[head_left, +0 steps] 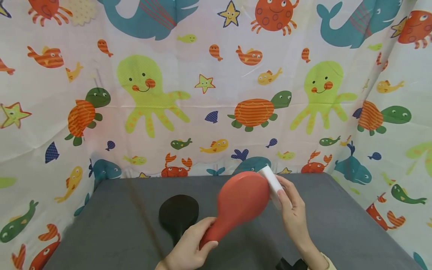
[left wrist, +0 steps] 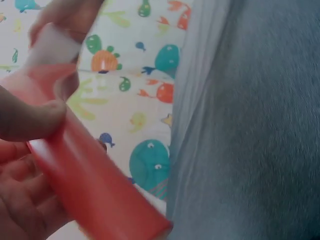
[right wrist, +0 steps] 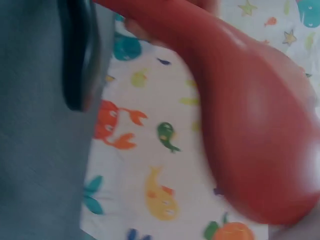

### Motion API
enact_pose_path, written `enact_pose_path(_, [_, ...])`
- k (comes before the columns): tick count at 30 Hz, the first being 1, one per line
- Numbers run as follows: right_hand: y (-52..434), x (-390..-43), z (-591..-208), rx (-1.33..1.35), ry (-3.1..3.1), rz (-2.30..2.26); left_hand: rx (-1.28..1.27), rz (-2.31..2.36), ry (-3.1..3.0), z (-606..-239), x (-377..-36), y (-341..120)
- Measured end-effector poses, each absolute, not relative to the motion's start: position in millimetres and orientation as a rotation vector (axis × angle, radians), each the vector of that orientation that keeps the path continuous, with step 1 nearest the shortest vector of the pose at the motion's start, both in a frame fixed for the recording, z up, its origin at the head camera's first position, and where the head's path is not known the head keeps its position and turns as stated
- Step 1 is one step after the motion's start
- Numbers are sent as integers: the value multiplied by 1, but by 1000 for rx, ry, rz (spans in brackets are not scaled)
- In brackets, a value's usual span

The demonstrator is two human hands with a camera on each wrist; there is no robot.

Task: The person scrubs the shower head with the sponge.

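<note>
My left hand (head_left: 190, 243) grips the handle of a red paddle-shaped thing (head_left: 241, 197) with a broad round head, raised above the table. In the left wrist view its glossy handle (left wrist: 105, 185) runs under the thumb. My right hand (head_left: 295, 210) pinches a white block, like a sponge (head_left: 271, 182), at the right rim of the red head. The right wrist view shows the red head (right wrist: 260, 115) close up, blurred at its edge. A black paddle-shaped thing (head_left: 179, 212) lies on the table behind the left hand, its lower end hidden by that hand.
A grey cloth-covered table (head_left: 118, 213) spreads below the hands. A white curtain (head_left: 202, 105) printed with sea animals encloses its back and both sides. A black strap-like object (head_left: 291, 264) shows beside the right wrist at the bottom edge.
</note>
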State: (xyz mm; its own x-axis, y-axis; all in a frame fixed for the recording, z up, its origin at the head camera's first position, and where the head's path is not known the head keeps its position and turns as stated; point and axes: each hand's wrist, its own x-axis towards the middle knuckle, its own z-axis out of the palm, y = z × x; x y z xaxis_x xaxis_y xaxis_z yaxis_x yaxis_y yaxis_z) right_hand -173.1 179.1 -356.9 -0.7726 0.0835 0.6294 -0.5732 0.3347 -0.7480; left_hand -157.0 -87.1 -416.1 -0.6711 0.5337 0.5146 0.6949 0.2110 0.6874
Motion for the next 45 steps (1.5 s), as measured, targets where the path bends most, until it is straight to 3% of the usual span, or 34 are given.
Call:
enact_pose_path(9, [176, -176, -340, 782, -1898, 1038, -993, -869, -2421, -417, -153, -80])
enact_pose_path(21, [194, -180, -356, 338, -2200, 1230, -894, -710, -2364, -418, -149, -76])
enact_pose_path(33, [167, -163, -340, 831, -1952, 589, -862, -582, -2401, -419, -148, -73])
enact_pose_path(45, [192, -186, -359, 438, -2227, 840, -857, -585, -2386, -421, -148, -73])
